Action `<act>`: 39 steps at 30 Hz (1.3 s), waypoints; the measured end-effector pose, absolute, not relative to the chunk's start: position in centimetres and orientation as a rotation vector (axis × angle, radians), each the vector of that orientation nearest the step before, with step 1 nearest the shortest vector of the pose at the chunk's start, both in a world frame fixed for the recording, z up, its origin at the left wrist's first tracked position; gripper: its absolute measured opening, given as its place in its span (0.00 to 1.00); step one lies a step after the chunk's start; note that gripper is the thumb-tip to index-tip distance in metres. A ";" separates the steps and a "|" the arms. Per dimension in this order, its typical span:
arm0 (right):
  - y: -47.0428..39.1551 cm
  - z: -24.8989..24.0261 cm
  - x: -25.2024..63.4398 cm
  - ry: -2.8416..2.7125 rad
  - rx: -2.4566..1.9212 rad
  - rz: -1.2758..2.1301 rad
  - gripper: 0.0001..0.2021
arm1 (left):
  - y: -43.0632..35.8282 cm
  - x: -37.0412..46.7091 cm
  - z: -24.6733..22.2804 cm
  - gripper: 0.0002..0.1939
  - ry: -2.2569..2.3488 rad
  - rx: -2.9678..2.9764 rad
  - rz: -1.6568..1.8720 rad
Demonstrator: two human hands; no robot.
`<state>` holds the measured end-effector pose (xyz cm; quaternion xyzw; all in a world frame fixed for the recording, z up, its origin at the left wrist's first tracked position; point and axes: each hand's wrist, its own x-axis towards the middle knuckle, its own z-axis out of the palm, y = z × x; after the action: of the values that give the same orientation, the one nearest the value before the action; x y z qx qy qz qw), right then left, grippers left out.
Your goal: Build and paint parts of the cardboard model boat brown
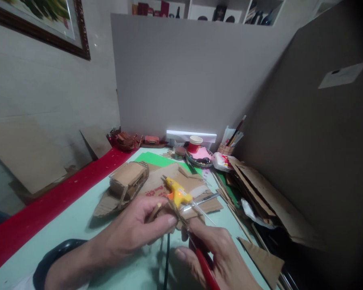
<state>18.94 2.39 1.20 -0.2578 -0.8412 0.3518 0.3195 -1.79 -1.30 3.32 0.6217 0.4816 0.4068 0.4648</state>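
My left hand [139,223] is closed, pinching a thin brown strip [153,212] that looks like cardboard. My right hand [220,245] grips a pair of red-handled scissors [204,259], whose blades point up and left to the left fingertips. Whether the blades touch the strip I cannot tell. Just beyond the hands a yellow glue gun [179,192] with a small lit light lies on sheets of cardboard [192,181]. A silver utility knife [201,201] rests beside it. Left of these stands a cardboard model [128,179] with a box-shaped cabin on a pointed base.
Cardboard pieces [260,193] are stacked along the right side, near a cardboard triangle [264,259]. At the back are a red-and-white cup [195,144], a pen holder [226,149], green paper [154,159] and small boat models [127,141]. A black cable [167,262] runs below my hands.
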 end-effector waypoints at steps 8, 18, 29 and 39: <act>1.6 2.1 19.3 -2.286 -0.811 0.768 0.07 | -1.4 -2.3 3.9 0.17 1.167 1.484 0.882; 2.2 2.1 19.7 -2.315 -0.773 0.814 0.13 | -1.7 -4.6 4.3 0.19 1.356 1.576 1.100; 2.5 1.4 19.3 -2.269 -0.749 1.007 0.25 | -1.8 -2.3 3.5 0.23 1.207 1.389 1.156; 2.1 1.2 18.0 -2.143 -0.588 1.258 0.29 | -2.0 -0.9 3.0 0.24 1.241 1.375 1.184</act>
<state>17.96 2.09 1.25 -0.2206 -0.8032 0.4714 0.2898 -0.89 -2.05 3.01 0.5573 0.5028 0.4797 0.4544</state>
